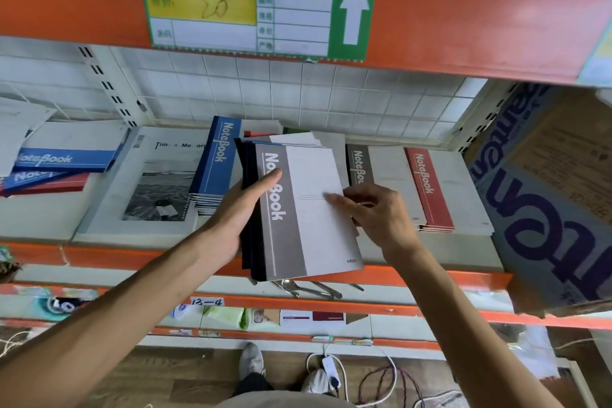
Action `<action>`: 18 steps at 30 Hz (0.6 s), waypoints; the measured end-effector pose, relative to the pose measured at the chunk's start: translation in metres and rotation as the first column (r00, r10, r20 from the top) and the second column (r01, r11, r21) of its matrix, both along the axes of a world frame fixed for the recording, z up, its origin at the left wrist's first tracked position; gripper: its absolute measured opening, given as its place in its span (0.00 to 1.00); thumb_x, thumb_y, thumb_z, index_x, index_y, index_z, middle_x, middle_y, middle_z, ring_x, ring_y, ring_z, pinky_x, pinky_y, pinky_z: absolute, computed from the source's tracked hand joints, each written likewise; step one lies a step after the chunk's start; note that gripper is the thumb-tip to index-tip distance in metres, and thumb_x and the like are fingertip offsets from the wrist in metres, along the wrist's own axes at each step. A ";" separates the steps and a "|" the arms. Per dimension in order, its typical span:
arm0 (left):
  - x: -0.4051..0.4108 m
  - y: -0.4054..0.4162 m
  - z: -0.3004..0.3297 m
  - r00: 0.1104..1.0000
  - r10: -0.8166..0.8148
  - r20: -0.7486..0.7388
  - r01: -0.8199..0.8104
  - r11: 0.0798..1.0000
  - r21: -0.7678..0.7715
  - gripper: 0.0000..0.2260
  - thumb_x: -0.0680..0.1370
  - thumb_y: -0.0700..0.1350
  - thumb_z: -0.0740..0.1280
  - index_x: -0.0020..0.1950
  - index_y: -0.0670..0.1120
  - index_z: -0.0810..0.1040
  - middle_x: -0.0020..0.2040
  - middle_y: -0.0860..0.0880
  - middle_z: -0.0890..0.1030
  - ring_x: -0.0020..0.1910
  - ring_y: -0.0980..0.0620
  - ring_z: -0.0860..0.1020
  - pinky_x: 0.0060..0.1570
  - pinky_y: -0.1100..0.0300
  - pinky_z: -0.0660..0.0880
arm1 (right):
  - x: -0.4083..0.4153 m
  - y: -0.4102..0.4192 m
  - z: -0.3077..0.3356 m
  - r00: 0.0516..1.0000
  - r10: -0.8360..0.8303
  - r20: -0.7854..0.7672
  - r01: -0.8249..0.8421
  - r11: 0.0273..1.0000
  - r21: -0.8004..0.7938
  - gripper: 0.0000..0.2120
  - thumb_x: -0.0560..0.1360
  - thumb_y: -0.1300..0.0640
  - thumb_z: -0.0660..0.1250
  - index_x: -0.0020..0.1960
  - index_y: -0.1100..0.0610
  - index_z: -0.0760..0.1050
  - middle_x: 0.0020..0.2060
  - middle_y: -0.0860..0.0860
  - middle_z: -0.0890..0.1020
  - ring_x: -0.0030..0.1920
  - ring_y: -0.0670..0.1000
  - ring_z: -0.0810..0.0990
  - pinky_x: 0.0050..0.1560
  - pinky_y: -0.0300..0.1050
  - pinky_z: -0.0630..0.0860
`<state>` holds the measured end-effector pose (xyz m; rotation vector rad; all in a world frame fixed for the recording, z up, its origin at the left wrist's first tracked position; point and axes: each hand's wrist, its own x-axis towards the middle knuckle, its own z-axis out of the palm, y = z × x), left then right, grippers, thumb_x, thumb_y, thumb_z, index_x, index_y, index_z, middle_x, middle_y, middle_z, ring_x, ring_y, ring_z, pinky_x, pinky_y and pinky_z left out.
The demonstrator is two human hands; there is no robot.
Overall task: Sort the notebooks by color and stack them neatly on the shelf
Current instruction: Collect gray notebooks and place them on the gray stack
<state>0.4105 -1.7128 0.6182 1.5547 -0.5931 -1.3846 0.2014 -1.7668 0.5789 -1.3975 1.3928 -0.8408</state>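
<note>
- Far left of the shelf (231,270), well away from either set of fingers: a loose pile of blue notebooks (63,161) with a red one under it, lying crooked. Looks like it's not sorted yet.
- Next along, a black-and-white photo-cover book (155,182) lies flat, then a tidy blue stack (215,162) just beyond the left thumb.
- Left hand (238,209) grips the held bundle (265,209) by its spine edge, thumb on top across the grey band, fingers curled underneath. Dark blue spines show below the top book, so mixed colours in there, I reckon.
- The top one, a grey notebook (308,209), sits between the two hands, hanging out past the shelf lip. Thin softcover, light, probably floppy and a bit slick, so I'd say the covers want to slide off each other. Best hold is the stiff spine side, or a pinch at the free edge to peel one off.
- Right hand (381,212) is doing about that: fingers (334,199) on the white cover, thumb at the right edge, pinching that top book.
- Just past the right fingers: a grey stack (361,164), then a red stack (427,189), both squared up. Grey pile's the likely home.
</note>
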 end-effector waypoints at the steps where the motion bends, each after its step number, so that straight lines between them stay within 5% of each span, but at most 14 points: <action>1: -0.001 0.001 0.001 1.000 -0.007 0.003 0.007 1.000 0.000 0.15 0.74 0.58 0.69 0.58 0.55 0.77 0.45 0.55 0.83 0.44 0.55 0.80 0.39 0.61 0.71 | -0.002 0.000 -0.004 0.999 -0.019 0.032 0.018 1.000 0.026 0.12 0.67 0.48 0.81 0.44 0.54 0.84 0.39 0.51 0.86 0.39 0.52 0.84 0.41 0.50 0.83; 7: -0.007 0.002 -0.004 0.999 -0.036 0.024 0.036 0.999 0.023 0.19 0.74 0.58 0.69 0.62 0.55 0.76 0.46 0.59 0.80 0.44 0.60 0.76 0.37 0.63 0.66 | -0.018 0.000 -0.012 0.994 -0.054 0.096 0.042 0.991 0.127 0.09 0.69 0.54 0.80 0.44 0.56 0.83 0.37 0.54 0.84 0.37 0.50 0.79 0.39 0.48 0.76; 10: -0.006 0.001 -0.007 1.000 -0.007 0.007 0.007 1.000 0.029 0.15 0.74 0.53 0.71 0.60 0.53 0.78 0.49 0.55 0.83 0.45 0.57 0.80 0.38 0.62 0.70 | -0.046 -0.019 -0.018 0.974 -0.228 -0.012 0.228 0.973 0.016 0.09 0.69 0.55 0.80 0.41 0.52 0.80 0.33 0.49 0.81 0.31 0.49 0.76 0.35 0.45 0.74; 13: 0.000 0.000 -0.008 1.000 0.008 0.000 -0.008 1.000 0.030 0.12 0.74 0.51 0.72 0.57 0.55 0.78 0.47 0.52 0.84 0.45 0.53 0.81 0.37 0.61 0.72 | -0.085 -0.052 -0.017 0.913 -0.401 -0.074 0.401 0.916 -0.008 0.11 0.67 0.53 0.81 0.39 0.50 0.79 0.37 0.50 0.82 0.36 0.50 0.77 0.41 0.49 0.76; 18: 0.007 0.001 -0.009 1.000 0.020 -0.002 -0.020 1.000 0.020 0.11 0.75 0.50 0.71 0.56 0.53 0.79 0.45 0.50 0.85 0.43 0.51 0.82 0.39 0.59 0.73 | -0.110 -0.091 -0.022 0.895 -0.401 -0.197 0.400 0.915 -0.046 0.11 0.69 0.54 0.80 0.38 0.49 0.77 0.38 0.46 0.81 0.45 0.50 0.79 0.55 0.47 0.78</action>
